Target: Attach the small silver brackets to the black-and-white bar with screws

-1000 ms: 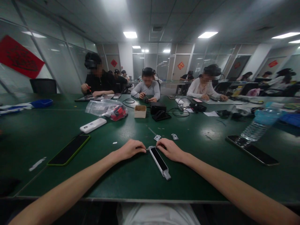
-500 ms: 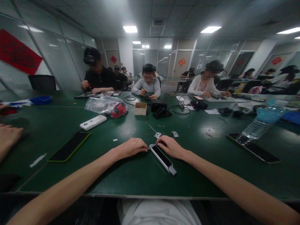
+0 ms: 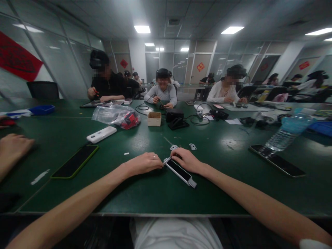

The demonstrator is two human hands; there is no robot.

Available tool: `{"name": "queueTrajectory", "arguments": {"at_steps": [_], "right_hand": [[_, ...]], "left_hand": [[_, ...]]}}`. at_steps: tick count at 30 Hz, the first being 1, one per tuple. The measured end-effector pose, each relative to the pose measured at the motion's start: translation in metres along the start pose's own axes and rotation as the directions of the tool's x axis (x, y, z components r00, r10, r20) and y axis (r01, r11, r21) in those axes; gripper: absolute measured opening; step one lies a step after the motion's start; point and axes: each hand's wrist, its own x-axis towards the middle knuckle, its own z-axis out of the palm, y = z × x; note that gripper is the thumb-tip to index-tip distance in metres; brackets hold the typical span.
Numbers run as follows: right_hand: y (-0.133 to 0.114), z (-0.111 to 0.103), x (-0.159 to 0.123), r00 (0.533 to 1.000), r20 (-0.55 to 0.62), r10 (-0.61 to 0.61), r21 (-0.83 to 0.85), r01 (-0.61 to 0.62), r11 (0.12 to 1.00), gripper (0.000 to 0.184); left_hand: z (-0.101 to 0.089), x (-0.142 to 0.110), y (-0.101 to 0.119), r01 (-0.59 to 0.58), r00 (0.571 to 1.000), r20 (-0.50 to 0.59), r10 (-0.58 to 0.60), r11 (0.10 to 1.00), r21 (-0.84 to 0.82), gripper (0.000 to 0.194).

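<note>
On the green table in front of me lies a slim white pen-shaped device with a long dark screen, its grey tip towards me on the right. My left hand pinches the left side of its far end with bent fingers. From the other side, my right hand has thumb and fingers closed at that same end. Whatever small part sits between the fingertips is too small to make out. Just beyond my right fingers rest a small white plate with holes and a similar plate.
At left lie a green-edged phone and a white power bank; another person's hand rests beyond them. A bagged red item, small box and black stand stand ahead. A bottle leans across a phone at right.
The device has turned slightly, its near tip swinging right and away from me. My hands have stayed at its far end. Another person's hand has come in at the left edge.
</note>
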Motion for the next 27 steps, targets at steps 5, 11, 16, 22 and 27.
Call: {"name": "queueTrajectory", "arguments": {"at_steps": [5,11,16,22,27], "right_hand": [[0.003,0.005,0.003,0.998,-0.041,-0.039,-0.022,0.038,0.999,0.011],[-0.001,0.007,0.003,0.997,-0.061,-0.038,-0.047,0.035,0.998,0.011],[-0.006,0.006,0.002,0.994,-0.105,-0.041,-0.053,0.035,0.998,0.013],[-0.012,0.007,-0.002,0.992,-0.13,0.001,-0.057,-0.009,0.998,0.014],[-0.009,0.01,-0.003,0.993,-0.096,0.068,-0.088,-0.076,0.993,0.016]], "left_hand": [[-0.007,0.005,0.008,-0.186,0.983,0.06,0.176,0.94,0.287,0.021],[-0.011,0.01,0.015,-0.261,0.965,0.11,0.238,0.852,0.453,0.021],[-0.008,0.01,0.013,-0.195,0.979,0.123,0.16,0.91,0.366,0.018],[0.002,0.003,0.004,-0.102,0.995,0.015,0.101,0.984,0.143,0.024],[0.012,-0.001,-0.006,-0.032,0.987,-0.158,0.027,0.999,-0.031,0.023]]}}
